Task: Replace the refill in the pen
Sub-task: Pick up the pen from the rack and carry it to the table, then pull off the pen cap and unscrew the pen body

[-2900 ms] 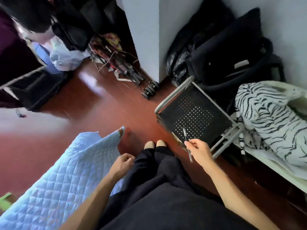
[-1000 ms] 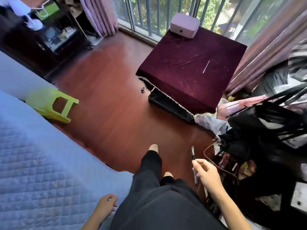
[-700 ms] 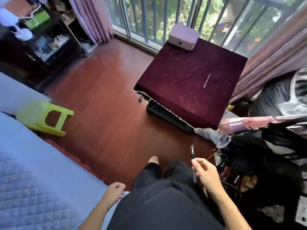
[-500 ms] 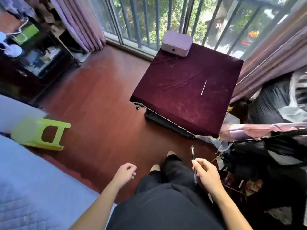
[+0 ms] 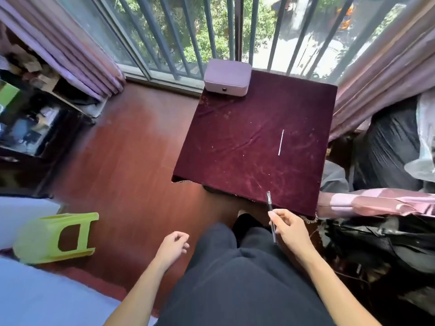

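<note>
My right hand [image 5: 290, 229] grips a slim clear pen with a dark cap [image 5: 269, 204], its capped end pointing away from me over the near edge of a table draped in dark red velvet [image 5: 235, 142]. A thin white refill [image 5: 281, 142] lies alone on the cloth, right of centre, well beyond the pen. My left hand [image 5: 173, 249] hangs beside my left thigh, fingers loosely curled, holding nothing.
A pale lilac box [image 5: 227, 77] sits at the table's far edge by the barred window. A lime green stool [image 5: 55, 237] lies tipped over on the red floor at left. Black bags [image 5: 388, 243] crowd the right side. A blue quilt [image 5: 35, 295] fills the lower left.
The table has come much closer and now stands right in front of my legs. My left hand lifted off the quilt. The pen stays in my right hand.
</note>
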Demonstrator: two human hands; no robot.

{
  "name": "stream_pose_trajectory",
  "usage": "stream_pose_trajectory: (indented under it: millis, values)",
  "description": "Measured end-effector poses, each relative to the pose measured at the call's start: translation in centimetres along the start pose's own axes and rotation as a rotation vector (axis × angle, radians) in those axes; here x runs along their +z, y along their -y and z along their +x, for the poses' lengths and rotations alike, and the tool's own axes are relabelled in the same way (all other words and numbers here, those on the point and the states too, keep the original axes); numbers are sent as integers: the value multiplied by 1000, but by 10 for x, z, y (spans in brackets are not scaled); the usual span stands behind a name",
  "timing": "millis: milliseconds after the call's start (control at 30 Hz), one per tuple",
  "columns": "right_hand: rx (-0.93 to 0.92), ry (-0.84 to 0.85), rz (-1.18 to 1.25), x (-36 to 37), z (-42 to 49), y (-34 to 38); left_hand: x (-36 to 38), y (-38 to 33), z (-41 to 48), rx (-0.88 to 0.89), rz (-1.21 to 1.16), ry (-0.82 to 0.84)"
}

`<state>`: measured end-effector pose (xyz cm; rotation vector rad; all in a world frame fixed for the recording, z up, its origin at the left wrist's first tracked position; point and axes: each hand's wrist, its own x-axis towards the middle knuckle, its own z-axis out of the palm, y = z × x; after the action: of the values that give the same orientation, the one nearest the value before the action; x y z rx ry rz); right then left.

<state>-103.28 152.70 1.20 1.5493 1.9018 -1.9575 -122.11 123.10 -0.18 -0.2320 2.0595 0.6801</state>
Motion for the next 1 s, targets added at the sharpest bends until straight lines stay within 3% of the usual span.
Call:
stream_pose_trajectory:
  millis: [233, 533, 1000]
  values:
    - [22, -68, 64, 20, 34, 37, -33, -16, 36, -61, 132, 96]
    - [40, -174, 134, 54, 57, 67, -66, -95, 114, 59, 297, 196]
    - [205, -179, 208, 95, 160, 16, 38, -145, 165, 134, 132, 341]
